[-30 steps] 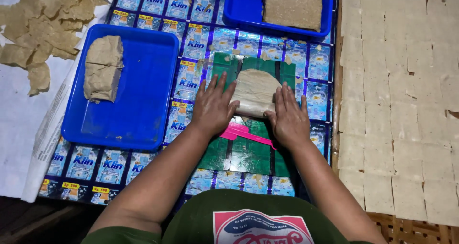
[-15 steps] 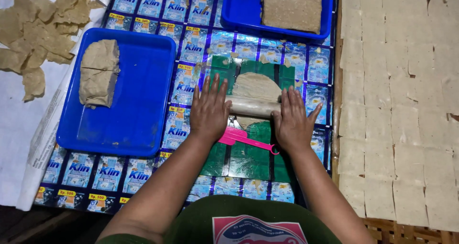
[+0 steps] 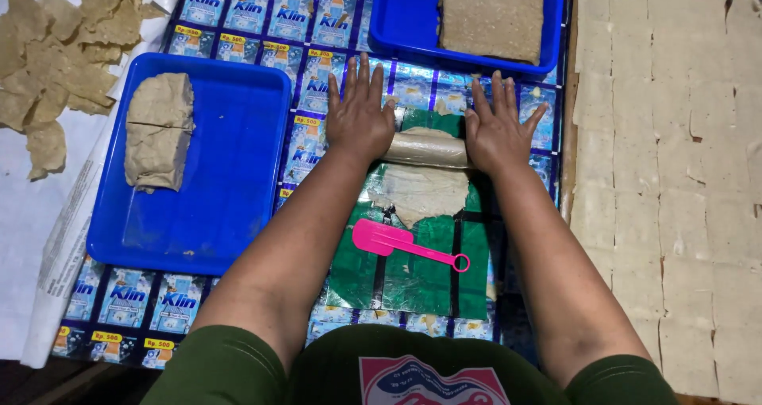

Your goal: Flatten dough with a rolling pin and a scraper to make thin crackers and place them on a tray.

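Pale thin dough sheet (image 3: 421, 192) lies partly flattened beneath the cylindrical rolling pin (image 3: 427, 149), which flat-palmed left hand (image 3: 359, 115) and right hand (image 3: 496, 131) press, fingers spread.

Both hands press flat on a pale rolling pin (image 3: 426, 149), the left hand (image 3: 359, 116) on its left end and the right hand (image 3: 498, 132) on its right, fingers spread. Thin dough (image 3: 421, 192) lies just below the pin on a green sheet (image 3: 421, 282), with a pink spatula (image 3: 397, 242) beside it. A blue tray (image 3: 230, 183) at left holds a dough block (image 3: 159, 131).
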